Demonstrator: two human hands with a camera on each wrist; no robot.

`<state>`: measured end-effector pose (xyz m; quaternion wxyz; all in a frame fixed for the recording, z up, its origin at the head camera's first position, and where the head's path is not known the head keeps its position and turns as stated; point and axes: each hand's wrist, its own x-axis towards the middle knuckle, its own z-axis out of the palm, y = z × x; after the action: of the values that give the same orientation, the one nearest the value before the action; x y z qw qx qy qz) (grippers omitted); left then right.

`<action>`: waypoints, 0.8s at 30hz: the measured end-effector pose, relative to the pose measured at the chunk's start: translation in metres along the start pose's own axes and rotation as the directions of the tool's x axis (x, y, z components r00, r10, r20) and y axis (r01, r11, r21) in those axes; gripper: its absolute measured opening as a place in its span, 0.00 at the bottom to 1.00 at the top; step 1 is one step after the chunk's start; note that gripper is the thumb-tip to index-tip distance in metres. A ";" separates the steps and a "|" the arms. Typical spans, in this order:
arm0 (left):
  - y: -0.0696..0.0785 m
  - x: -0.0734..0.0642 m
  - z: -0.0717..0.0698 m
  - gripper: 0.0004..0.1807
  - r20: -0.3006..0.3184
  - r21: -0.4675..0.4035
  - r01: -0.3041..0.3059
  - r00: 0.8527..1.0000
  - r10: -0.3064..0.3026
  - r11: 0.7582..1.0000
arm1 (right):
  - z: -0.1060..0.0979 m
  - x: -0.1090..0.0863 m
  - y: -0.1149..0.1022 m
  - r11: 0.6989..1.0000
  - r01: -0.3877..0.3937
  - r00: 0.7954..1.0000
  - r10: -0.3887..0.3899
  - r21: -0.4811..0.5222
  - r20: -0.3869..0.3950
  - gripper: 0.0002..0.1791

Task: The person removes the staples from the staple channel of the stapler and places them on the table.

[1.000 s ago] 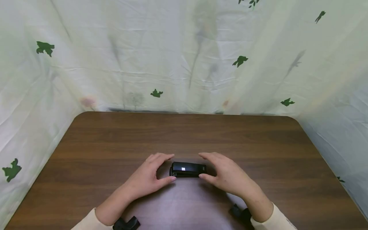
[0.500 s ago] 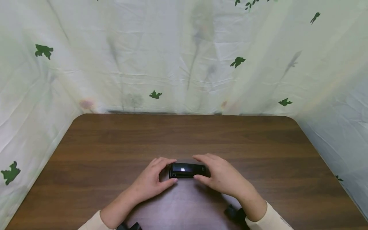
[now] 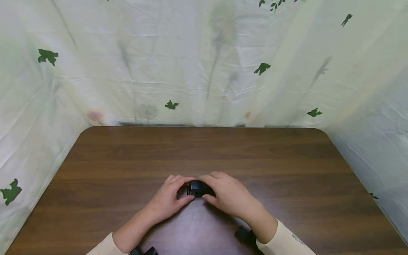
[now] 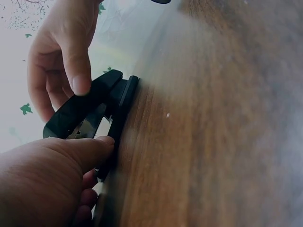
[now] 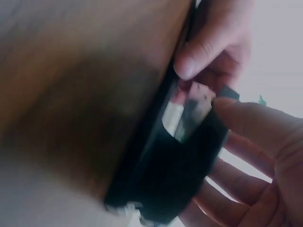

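A black stapler [image 3: 197, 188] lies on the wooden table in front of me. In the left wrist view its upper arm [image 4: 80, 109] stands at an angle from its long flat base [image 4: 124, 106]. My left hand [image 3: 165, 198] holds the base at the left end, thumb on the near side. My right hand [image 3: 227, 193] grips the upper arm, its thumb on the near side and its fingers on the far side. The right wrist view shows the gap between arm and base, with the right thumb near the arm's tip. The right hand hides the stapler's right end in the head view.
The brown wooden table [image 3: 204, 148] has rounded far corners. Pale curtains [image 3: 191, 63] with green leaf prints hang behind it and at both sides. Black wrist devices [image 3: 245, 234] sit under the forearms, close to the table top.
My right hand has moved left along the stapler and taken hold of its upper arm. My left hand has closed in on the left end. The upper arm looks more raised.
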<state>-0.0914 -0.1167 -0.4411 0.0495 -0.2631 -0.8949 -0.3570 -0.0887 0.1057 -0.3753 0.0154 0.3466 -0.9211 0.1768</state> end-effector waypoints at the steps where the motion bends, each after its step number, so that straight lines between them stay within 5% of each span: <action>1: 0.000 0.000 0.000 0.26 0.000 -0.002 0.005 1.000 -0.005 1.000 | 0.002 0.002 -0.002 1.000 0.007 1.000 -0.008 -0.017 -0.005 0.26; 24: -0.001 0.002 0.002 0.12 -0.039 -0.011 -0.007 0.999 0.007 1.000 | 0.016 0.010 -0.003 0.995 0.043 0.997 -0.049 -0.087 -0.064 0.25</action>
<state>-0.0934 -0.1147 -0.4426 0.0666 -0.2596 -0.8909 -0.3668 -0.0927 0.0915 -0.3877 0.0646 0.3607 -0.9186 0.1479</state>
